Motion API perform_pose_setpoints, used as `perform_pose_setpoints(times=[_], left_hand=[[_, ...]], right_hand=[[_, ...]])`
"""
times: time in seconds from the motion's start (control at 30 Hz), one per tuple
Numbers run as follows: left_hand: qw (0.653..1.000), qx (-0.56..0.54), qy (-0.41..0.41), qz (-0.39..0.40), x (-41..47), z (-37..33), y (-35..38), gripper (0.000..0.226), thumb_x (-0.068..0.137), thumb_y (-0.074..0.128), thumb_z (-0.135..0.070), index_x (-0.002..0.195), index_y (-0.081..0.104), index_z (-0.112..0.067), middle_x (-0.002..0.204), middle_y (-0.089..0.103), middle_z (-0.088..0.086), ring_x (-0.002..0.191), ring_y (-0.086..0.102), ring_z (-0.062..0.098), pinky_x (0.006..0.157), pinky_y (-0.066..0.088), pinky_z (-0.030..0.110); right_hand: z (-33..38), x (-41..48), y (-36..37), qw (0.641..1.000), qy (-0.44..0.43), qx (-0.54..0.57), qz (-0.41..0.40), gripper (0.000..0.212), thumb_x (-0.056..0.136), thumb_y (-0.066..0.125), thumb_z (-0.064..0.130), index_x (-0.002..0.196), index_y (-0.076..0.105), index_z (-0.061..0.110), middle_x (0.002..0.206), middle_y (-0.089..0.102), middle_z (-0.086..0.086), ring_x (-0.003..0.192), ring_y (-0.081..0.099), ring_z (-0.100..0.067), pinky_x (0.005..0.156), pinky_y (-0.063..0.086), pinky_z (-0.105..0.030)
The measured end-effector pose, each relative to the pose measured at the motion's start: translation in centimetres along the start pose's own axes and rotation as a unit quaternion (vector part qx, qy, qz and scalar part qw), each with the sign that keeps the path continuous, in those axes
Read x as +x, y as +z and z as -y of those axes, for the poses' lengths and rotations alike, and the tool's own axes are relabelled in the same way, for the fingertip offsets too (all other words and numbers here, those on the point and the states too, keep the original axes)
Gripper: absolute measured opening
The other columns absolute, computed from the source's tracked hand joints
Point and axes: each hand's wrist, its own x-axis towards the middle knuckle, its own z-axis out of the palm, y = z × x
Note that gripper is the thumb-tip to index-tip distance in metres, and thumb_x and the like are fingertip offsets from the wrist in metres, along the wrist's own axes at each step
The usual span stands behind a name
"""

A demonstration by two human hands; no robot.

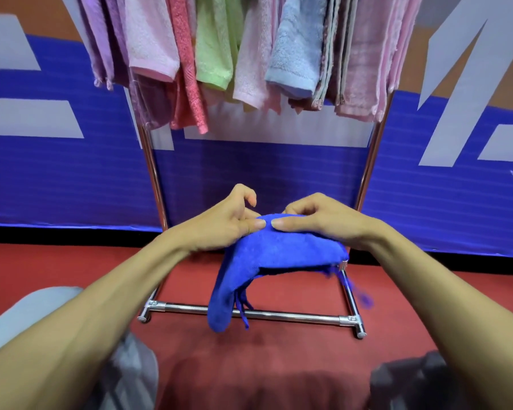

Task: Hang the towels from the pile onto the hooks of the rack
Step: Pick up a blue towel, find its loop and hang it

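A dark blue towel [267, 258] hangs folded in front of me, one end drooping toward the floor with loose threads dangling. My left hand [219, 223] pinches its top edge with thumb and fingers. Beside it, my right hand [317, 220] grips the same top edge, thumb laid flat on the cloth. The two thumbs nearly touch. Behind the hands stands the chrome rack [154, 179], its foot bar [279, 315] on the floor. Several towels [214, 51] in purple, pink, green and light blue hang along its top. The hooks are out of view.
The red floor [86, 270] stretches under the rack. A blue and white banner wall [57, 173] stands close behind it. My grey trouser leg [42, 309] is at the lower left, and a dark blurred shape [412, 380] sits at the lower right.
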Motion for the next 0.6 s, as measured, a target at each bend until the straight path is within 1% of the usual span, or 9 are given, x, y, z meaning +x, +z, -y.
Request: perform_pose_setpoints(times=[0.07, 0.13, 0.2, 0.23, 0.3, 0.37, 0.43, 0.53, 0.6], left_hand=[[0.999, -0.044, -0.01, -0.016, 0.0, 0.0, 0.1, 0.023, 0.096, 0.052, -0.01, 0.097, 0.031, -0.019, 0.076, 0.067, 0.005, 0.057, 0.053, 0.011, 0.054, 0.043, 0.023], [0.997, -0.07, -0.022, -0.004, 0.0, 0.2, 0.2, 0.023, 0.093, 0.058, -0.015, 0.103, 0.038, -0.014, 0.077, 0.072, 0.005, 0.062, 0.062, 0.011, 0.058, 0.049, 0.023], [0.996, -0.061, -0.044, 0.041, 0.0, 0.7, 0.3, 0.045, 0.081, 0.073, -0.027, 0.11, 0.046, -0.009, 0.093, 0.072, 0.02, 0.082, 0.07, 0.024, 0.074, 0.056, 0.035], [0.995, -0.048, -0.056, 0.061, 0.0, 1.0, 0.4, 0.054, 0.074, 0.077, -0.029, 0.114, 0.048, -0.007, 0.103, 0.069, 0.024, 0.093, 0.069, 0.031, 0.083, 0.054, 0.042], [0.995, -0.026, -0.069, 0.069, 0.3, 1.9, 0.7, 0.056, 0.072, 0.079, -0.025, 0.117, 0.053, -0.002, 0.111, 0.067, 0.024, 0.104, 0.066, 0.036, 0.092, 0.052, 0.047], [0.997, 0.012, -0.061, 0.043, 0.7, 2.6, 0.7, 0.036, 0.079, 0.075, -0.015, 0.109, 0.06, -0.001, 0.103, 0.072, 0.015, 0.095, 0.069, 0.027, 0.089, 0.053, 0.043], [0.998, 0.046, -0.048, 0.006, 0.7, 2.6, 0.5, 0.014, 0.086, 0.07, -0.013, 0.094, 0.064, -0.003, 0.086, 0.069, 0.005, 0.078, 0.062, 0.015, 0.077, 0.05, 0.037], [0.997, 0.035, -0.047, -0.048, 0.4, 1.2, 0.3, 0.015, 0.092, 0.061, -0.014, 0.083, 0.062, -0.002, 0.073, 0.059, 0.002, 0.069, 0.049, 0.012, 0.066, 0.041, 0.029], [0.996, 0.052, -0.043, -0.052, 0.4, -0.5, 0.1, 0.015, 0.094, 0.057, -0.012, 0.084, 0.062, -0.003, 0.073, 0.056, 0.001, 0.069, 0.048, 0.012, 0.065, 0.039, 0.027]], right_hand=[[0.3, 0.1, -0.1, 0.998, -0.021, 0.042, -0.05, 0.048, 0.082, 0.075, 0.026, 0.06, 0.04, 0.001, 0.06, 0.033, -0.007, 0.058, 0.031, -0.018, 0.054, 0.026, -0.028], [0.5, 0.3, -0.3, 0.991, -0.043, 0.075, -0.099, 0.044, 0.082, 0.073, 0.013, 0.055, 0.038, 0.011, 0.051, 0.035, 0.004, 0.049, 0.033, -0.009, 0.048, 0.028, -0.019], [0.4, 0.5, -0.6, 0.98, -0.059, 0.123, -0.143, 0.043, 0.082, 0.072, 0.009, 0.056, 0.038, 0.014, 0.049, 0.041, 0.007, 0.047, 0.038, -0.006, 0.046, 0.033, -0.016], [0.4, 0.6, -0.9, 0.973, -0.061, 0.142, -0.169, 0.041, 0.081, 0.073, 0.008, 0.058, 0.04, 0.014, 0.049, 0.045, 0.007, 0.047, 0.042, -0.006, 0.045, 0.035, -0.016], [0.3, 0.4, -1.6, 0.961, -0.064, 0.167, -0.211, 0.035, 0.08, 0.075, 0.009, 0.063, 0.044, 0.015, 0.054, 0.054, 0.003, 0.048, 0.049, -0.009, 0.045, 0.04, -0.019], [0.0, -0.1, -2.5, 0.966, -0.06, 0.138, -0.211, 0.026, 0.079, 0.076, 0.011, 0.074, 0.051, 0.015, 0.063, 0.062, -0.004, 0.053, 0.055, -0.012, 0.048, 0.044, -0.02], [-0.7, -0.6, -3.3, 0.981, -0.039, 0.042, -0.185, 0.02, 0.079, 0.077, 0.013, 0.088, 0.059, 0.012, 0.069, 0.065, -0.006, 0.059, 0.057, -0.011, 0.057, 0.046, -0.018], [-1.4, -1.1, -4.3, 0.987, -0.005, -0.09, -0.13, 0.019, 0.08, 0.076, 0.012, 0.095, 0.067, 0.019, 0.079, 0.069, -0.009, 0.07, 0.059, -0.011, 0.074, 0.049, -0.029], [-1.3, -1.3, -4.5, 0.99, 0.007, -0.109, -0.088, 0.02, 0.082, 0.072, 0.008, 0.096, 0.068, 0.021, 0.09, 0.072, -0.012, 0.075, 0.061, -0.012, 0.079, 0.052, -0.033]])
